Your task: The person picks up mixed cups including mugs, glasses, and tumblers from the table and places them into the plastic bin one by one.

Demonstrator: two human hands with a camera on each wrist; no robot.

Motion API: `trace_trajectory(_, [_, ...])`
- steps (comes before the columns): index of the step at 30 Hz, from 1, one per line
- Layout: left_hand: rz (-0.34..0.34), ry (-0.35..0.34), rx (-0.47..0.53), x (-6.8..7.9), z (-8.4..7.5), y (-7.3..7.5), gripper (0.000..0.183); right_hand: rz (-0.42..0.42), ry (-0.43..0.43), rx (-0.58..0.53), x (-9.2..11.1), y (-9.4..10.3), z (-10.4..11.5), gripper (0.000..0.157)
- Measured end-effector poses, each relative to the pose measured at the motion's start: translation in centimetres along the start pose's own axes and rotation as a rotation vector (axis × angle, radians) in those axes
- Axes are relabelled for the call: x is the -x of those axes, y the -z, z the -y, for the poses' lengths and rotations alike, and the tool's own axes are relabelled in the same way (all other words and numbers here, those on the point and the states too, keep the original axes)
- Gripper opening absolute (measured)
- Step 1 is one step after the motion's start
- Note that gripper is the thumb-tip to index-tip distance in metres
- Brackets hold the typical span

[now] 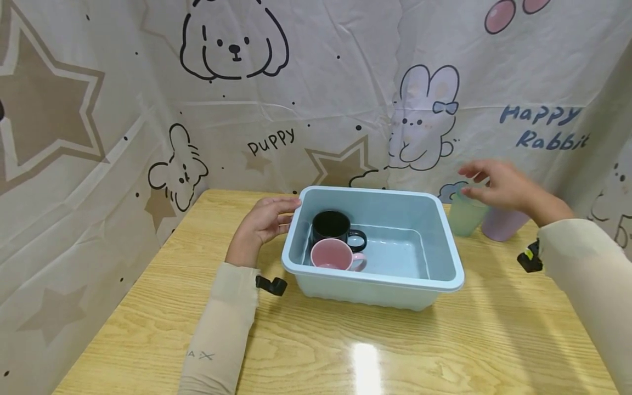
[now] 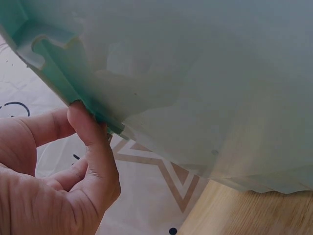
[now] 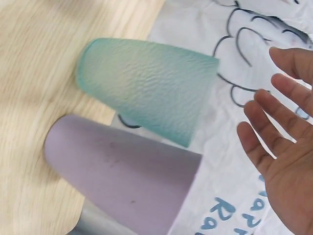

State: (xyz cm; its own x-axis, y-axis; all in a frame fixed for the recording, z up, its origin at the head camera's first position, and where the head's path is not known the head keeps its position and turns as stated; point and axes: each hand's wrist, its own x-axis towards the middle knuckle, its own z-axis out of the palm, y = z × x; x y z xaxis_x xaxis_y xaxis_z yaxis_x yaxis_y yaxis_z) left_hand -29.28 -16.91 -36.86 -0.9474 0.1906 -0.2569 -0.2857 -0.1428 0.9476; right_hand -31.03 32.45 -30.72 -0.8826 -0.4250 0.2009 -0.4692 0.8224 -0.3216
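Note:
A light blue plastic basin (image 1: 375,293) stands on the table, holding a black mug (image 1: 323,224) and a pink mug (image 1: 332,253) at its left end. My left hand (image 1: 269,219) is at the basin's left rim, and in the left wrist view its bent fingers (image 2: 93,132) grip the rim's edge. My right hand (image 1: 503,189) is over a pale green translucent cup (image 1: 464,216), with nothing in its grasp. In the right wrist view its fingers are spread, apart from the textured green cup (image 3: 146,85). Beside that cup stands a purple cup (image 3: 122,171), partly hidden by the hand in the head view.
The wooden table (image 1: 316,351) reaches a printed cloth (image 1: 340,109) hanging behind it and along both sides. Both cups stand just right of the basin, near the cloth. Small black devices sit at both wrists.

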Motion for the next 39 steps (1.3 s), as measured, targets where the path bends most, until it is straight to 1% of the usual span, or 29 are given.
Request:
trace_trajectory(5, [-0.010, 0.002, 0.003, 0.0, 0.0, 0.0, 0.031, -0.007, -0.002, 0.088, -0.2, -0.9, -1.0, 0.052])
trace_trajectory(8, [-0.017, 0.004, 0.003, 0.0, 0.0, 0.0, 0.033, 0.005, -0.027, 0.132, -0.3, -1.4, -1.6, 0.060])
trace_trajectory(13, [-0.022, 0.005, 0.005, -0.1, 0.0, -0.1, 0.035, 0.072, -0.068, 0.220, -0.3, -2.0, -2.3, 0.069])
trace_trajectory(16, [-0.023, 0.004, 0.000, -0.1, 0.0, -0.1, 0.036, 0.114, -0.092, 0.254, -0.4, -2.3, -2.6, 0.073])
trace_trajectory(23, [-0.012, 0.002, 0.007, -0.1, -0.1, -0.1, 0.035, 0.183, -0.146, 0.242, -0.6, -2.9, -3.0, 0.080])
trace_trajectory(26, [-0.006, 0.003, 0.011, -0.1, -0.1, -0.1, 0.036, 0.199, -0.152, 0.236, -0.6, -3.0, -3.0, 0.081])
trace_trajectory(28, [-0.002, 0.004, 0.011, 0.0, -0.1, -0.1, 0.038, 0.197, -0.149, 0.231, -0.7, -3.1, -3.0, 0.081])
trace_trajectory(36, [-0.007, 0.005, 0.003, 0.0, -0.1, -0.1, 0.038, 0.159, -0.092, 0.224, -1.0, -3.4, -2.6, 0.076])
trace_trajectory(39, [-0.012, 0.007, 0.004, 0.0, -0.1, -0.1, 0.037, 0.146, -0.084, 0.227, -1.2, -3.2, -2.4, 0.078])
